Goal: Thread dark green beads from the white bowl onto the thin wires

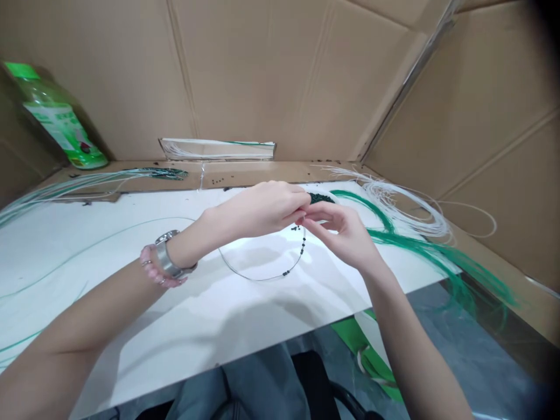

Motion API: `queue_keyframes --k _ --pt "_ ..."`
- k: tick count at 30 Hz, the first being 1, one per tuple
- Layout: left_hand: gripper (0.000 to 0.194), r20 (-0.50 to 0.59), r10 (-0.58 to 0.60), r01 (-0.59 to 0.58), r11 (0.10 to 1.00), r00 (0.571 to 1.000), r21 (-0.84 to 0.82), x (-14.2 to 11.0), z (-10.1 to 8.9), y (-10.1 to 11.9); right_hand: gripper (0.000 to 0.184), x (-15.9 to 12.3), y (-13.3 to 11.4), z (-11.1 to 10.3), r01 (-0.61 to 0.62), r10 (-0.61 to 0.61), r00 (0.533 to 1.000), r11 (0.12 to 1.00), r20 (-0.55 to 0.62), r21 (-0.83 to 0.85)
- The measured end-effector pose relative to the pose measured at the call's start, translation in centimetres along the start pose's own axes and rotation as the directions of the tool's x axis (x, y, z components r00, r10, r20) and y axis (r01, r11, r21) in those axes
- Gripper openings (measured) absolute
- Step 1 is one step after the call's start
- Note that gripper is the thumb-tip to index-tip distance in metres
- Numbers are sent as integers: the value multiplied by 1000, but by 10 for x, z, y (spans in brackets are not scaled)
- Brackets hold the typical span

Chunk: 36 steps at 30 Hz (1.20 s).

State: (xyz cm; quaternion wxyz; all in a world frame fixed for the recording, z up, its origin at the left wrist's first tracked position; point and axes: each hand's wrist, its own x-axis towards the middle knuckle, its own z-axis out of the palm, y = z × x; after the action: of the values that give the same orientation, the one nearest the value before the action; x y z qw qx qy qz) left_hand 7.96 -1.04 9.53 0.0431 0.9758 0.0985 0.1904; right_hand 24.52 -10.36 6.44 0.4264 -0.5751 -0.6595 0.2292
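Closely, the left hand point(282, 204) and the right hand point(339, 227) meet above the white sheet point(262, 332), fingertips together in a narrow pinch; a thin thread point(256, 280) rises to those tips, though which hand grips it I cannot tell; its loop hangs below them, carrying a few dark beads point(286, 272), and its length runs off leftward, passing behind the left wrist; loose beads point(296, 228) lie just beside the fingers, and a dark bead heap point(322, 198) shows behind them; a watch point(166, 256) and a pink bracelet point(153, 274) circle the left wrist; near the right hand lie green strands point(406, 240) and coiled white strands point(431, 224); a green-capped bottle point(65, 131) leans, well apart, against the cardboard wall point(258, 70).
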Motion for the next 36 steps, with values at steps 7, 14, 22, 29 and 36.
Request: queue_keyframes --k 7,14,22,29,36 --pt "16 -136 -12 5 999 991 -51 3 8 0 18 -8 26 9 -72 82 996 975 -40 209" --pt "18 -56 -10 3 994 998 -114 9 22 -7 23 -7 37 12 -69 90 994 952 -57 300" --pt "16 -117 -91 56 961 989 -271 17 47 -22 14 0 48 12 -67 147 969 930 -198 363" --pt "16 117 -198 221 948 973 -230 6 102 -61 16 -13 63 10 -109 221 947 903 -232 415" --pt "17 121 -222 246 934 968 -259 11 118 -52 10 -17 67 11 -110 231 944 893 -237 436"
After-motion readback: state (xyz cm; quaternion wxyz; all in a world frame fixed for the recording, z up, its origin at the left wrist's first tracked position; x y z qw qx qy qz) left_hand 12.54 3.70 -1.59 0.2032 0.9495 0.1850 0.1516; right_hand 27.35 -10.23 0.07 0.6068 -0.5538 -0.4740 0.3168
